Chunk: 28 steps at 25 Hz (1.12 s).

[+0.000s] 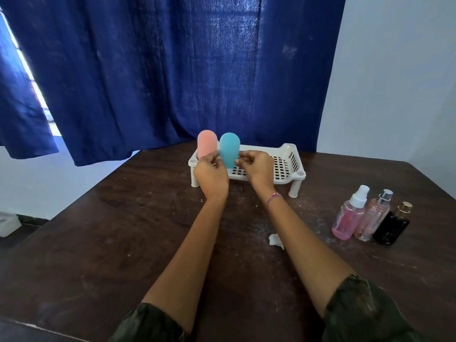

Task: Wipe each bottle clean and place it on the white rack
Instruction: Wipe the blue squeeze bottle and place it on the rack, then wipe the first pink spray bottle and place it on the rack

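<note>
— Bottles first: where do they stand in the head view?
— Over the left end of the white rack (288, 154), the blue bottle (229, 150) is upright just beside the pink bottle (206, 143).
— And the fingers?
— Curled, pinching: the left hand (211, 175) and the right hand (256, 169) grip the blue bottle's lower sides. Three spray bottles (373, 218) stand well apart on the table (123, 230), with a crumpled tissue (275, 241) nearer.
</note>
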{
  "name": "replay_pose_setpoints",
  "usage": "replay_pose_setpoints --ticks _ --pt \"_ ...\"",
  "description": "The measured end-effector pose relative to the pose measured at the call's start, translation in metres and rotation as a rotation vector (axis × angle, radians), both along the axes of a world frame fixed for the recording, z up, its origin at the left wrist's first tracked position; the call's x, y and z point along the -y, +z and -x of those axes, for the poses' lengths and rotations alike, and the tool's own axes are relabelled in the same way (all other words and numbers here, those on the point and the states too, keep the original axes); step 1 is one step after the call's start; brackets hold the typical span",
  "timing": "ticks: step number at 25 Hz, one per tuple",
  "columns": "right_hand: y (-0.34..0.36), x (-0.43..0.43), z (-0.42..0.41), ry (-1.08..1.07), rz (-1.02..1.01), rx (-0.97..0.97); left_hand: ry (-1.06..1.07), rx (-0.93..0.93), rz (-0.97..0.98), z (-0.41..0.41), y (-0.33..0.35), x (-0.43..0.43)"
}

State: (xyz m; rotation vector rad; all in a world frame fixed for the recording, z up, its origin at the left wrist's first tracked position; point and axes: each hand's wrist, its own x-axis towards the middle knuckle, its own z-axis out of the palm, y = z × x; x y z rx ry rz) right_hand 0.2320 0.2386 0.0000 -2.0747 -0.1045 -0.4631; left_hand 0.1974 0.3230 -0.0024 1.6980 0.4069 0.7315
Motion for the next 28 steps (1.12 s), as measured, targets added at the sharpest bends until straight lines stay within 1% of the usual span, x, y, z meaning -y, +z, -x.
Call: replay_pose_setpoints --ticks 18,20,23,25,28 --pt "-0.001 -0.008 0.001 -0.035 0.107 -0.016 -0.058 -0.045 -0.073 -0.003 -0.004 -0.005" --pt "0.002 -0.006 0.002 -0.038 0.156 -0.031 -0.047 -0.033 -0.1 -0.001 -0.003 -0.005" --pt "0.012 -0.001 0.009 -0.104 0.315 -0.07 -0.002 0.008 -0.125 0.006 0.001 -0.006" --pt "0.021 0.005 0.017 -0.132 0.326 -0.059 0.022 0.038 -0.157 0.011 0.005 -0.006" --pt "0.031 0.019 0.033 -0.102 0.274 -0.035 -0.006 0.086 -0.206 0.02 0.01 0.0"
